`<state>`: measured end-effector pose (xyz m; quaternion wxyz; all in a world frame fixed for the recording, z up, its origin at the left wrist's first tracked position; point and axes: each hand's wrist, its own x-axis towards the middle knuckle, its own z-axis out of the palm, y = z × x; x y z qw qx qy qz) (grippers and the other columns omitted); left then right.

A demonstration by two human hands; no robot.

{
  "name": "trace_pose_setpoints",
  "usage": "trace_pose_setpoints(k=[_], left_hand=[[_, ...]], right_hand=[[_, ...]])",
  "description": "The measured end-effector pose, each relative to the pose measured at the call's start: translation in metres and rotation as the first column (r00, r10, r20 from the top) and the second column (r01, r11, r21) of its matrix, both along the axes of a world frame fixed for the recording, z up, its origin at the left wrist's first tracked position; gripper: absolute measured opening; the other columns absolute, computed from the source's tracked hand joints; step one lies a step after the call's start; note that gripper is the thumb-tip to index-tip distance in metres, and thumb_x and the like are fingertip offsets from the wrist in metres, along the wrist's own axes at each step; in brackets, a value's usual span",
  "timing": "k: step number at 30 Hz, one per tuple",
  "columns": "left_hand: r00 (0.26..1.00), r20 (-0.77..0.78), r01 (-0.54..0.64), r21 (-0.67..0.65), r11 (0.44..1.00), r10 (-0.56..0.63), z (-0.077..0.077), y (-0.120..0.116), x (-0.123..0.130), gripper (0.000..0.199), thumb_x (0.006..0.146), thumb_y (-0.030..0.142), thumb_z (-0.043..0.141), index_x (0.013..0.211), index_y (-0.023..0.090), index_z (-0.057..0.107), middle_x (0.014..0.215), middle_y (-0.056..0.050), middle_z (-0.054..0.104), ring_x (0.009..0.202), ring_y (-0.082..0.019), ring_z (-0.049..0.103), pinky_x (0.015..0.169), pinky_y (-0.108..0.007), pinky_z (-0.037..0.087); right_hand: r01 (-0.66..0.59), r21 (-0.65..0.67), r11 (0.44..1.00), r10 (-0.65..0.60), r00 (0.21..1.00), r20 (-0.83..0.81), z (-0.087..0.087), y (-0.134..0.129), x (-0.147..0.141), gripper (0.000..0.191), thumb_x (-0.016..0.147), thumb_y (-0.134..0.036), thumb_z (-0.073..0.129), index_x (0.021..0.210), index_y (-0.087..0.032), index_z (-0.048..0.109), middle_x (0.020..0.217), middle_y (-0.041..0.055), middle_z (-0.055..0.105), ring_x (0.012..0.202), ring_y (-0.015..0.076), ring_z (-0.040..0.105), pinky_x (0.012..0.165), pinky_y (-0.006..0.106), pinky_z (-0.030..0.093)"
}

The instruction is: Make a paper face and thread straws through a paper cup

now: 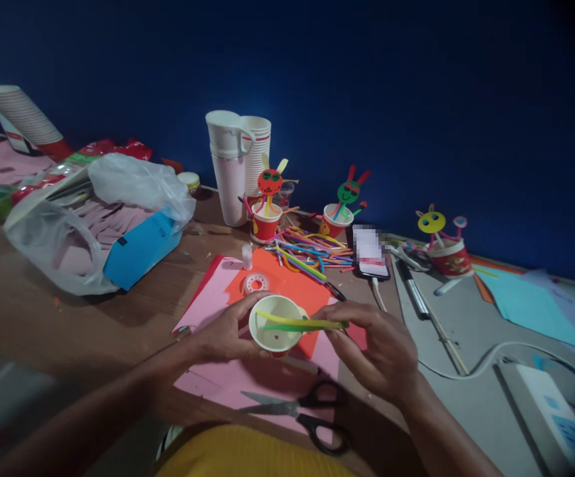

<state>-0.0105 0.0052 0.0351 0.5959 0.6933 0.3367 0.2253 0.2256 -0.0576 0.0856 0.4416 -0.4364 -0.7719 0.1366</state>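
My left hand [225, 336] is wrapped round the side of a paper cup [278, 305], its mouth tilted up toward me. In my right hand [379, 348], thumb and fingers pinch a yellow and a green pipe cleaner [312, 325], which stretch left across the cup's mouth. Whether their tips touch the inside of the cup, I cannot tell. Under both hands lie pink paper [208, 377] and orange paper [292, 278]. A white tape roll [256, 284] rests just beyond the cup. Nearer to me are scissors [292, 409] with black handles, blades apart.
Behind lies a pile of coloured pipe cleaners [312, 250], with decorated cups [266, 225] bearing paper faces. A white flask [228, 179] stands by stacked cups [259, 149]. At left is a plastic bag [69, 265]; at right, a phone [369, 250], marker [413, 289] and power strip [540, 404].
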Motion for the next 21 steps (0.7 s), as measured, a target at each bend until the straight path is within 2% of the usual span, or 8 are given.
trace_pose_setpoints(k=[4, 6, 9, 13, 17, 21], left_hand=[[0.998, -0.058, -0.011, 0.118, 0.993, 0.018, 0.004, 0.012, 0.010, 0.077, 0.063, 0.034, 0.078, 0.130, 0.021, 0.043, 0.127, -0.007, 0.055, 0.117, -0.026, 0.052, 0.100, -0.038, 0.043], [0.994, -0.102, -0.034, 0.144, 0.989, 0.049, 0.005, 0.015, 0.018, 0.077, 0.064, 0.038, 0.078, 0.130, 0.022, 0.043, 0.128, -0.007, 0.053, 0.118, -0.027, 0.052, 0.100, -0.038, 0.043], [0.984, -0.159, -0.052, 0.166, 0.985, 0.078, 0.004, 0.017, 0.027, 0.078, 0.066, 0.044, 0.076, 0.132, 0.023, 0.041, 0.128, -0.008, 0.053, 0.119, -0.027, 0.051, 0.099, -0.038, 0.044], [0.983, -0.181, 0.000, 0.201, 0.980, 0.037, 0.005, 0.017, 0.034, 0.078, 0.069, 0.044, 0.074, 0.134, 0.025, 0.037, 0.126, -0.006, 0.054, 0.118, -0.025, 0.051, 0.099, -0.037, 0.044], [0.985, -0.171, 0.018, 0.241, 0.970, 0.024, 0.007, 0.017, 0.039, 0.073, 0.071, 0.040, 0.073, 0.133, 0.024, 0.038, 0.127, -0.008, 0.054, 0.118, -0.026, 0.051, 0.100, -0.038, 0.042], [0.985, -0.173, 0.026, 0.276, 0.961, 0.023, 0.006, 0.017, 0.043, 0.072, 0.071, 0.039, 0.073, 0.133, 0.023, 0.039, 0.130, -0.008, 0.052, 0.120, -0.026, 0.049, 0.103, -0.040, 0.039]], right_hand=[[0.073, -0.070, 0.995, -0.075, 0.997, -0.026, 0.001, 0.009, 0.008, 0.016, 0.081, -0.014, 0.061, 0.094, -0.021, 0.056, 0.088, 0.0033, 0.070, 0.080, 0.0154, 0.067, 0.071, 0.028, 0.053], [0.109, -0.114, 0.988, -0.108, 0.994, 0.020, 0.005, 0.013, 0.014, 0.011, 0.081, -0.016, 0.060, 0.088, -0.020, 0.054, 0.084, 0.0031, 0.069, 0.078, 0.0155, 0.066, 0.069, 0.027, 0.052], [0.160, -0.201, 0.966, -0.127, 0.978, 0.166, 0.012, 0.017, 0.023, 0.006, 0.080, -0.016, 0.058, 0.082, -0.020, 0.054, 0.081, 0.0020, 0.069, 0.074, 0.0150, 0.065, 0.066, 0.026, 0.050], [0.218, -0.288, 0.932, -0.086, 0.909, 0.408, 0.015, 0.019, 0.030, 0.007, 0.082, -0.013, 0.054, 0.082, -0.020, 0.058, 0.076, 0.0001, 0.068, 0.069, 0.0143, 0.064, 0.063, 0.024, 0.045], [0.229, -0.205, 0.952, -0.060, 0.794, 0.605, 0.009, 0.021, 0.029, 0.013, 0.084, -0.014, 0.054, 0.092, -0.019, 0.063, 0.077, 0.0017, 0.069, 0.071, 0.0172, 0.064, 0.065, 0.027, 0.042], [0.243, -0.070, 0.968, -0.118, 0.677, 0.726, 0.004, 0.018, 0.019, 0.010, 0.085, -0.014, 0.056, 0.089, -0.019, 0.064, 0.077, 0.0041, 0.068, 0.074, 0.0202, 0.062, 0.074, 0.033, 0.039]])
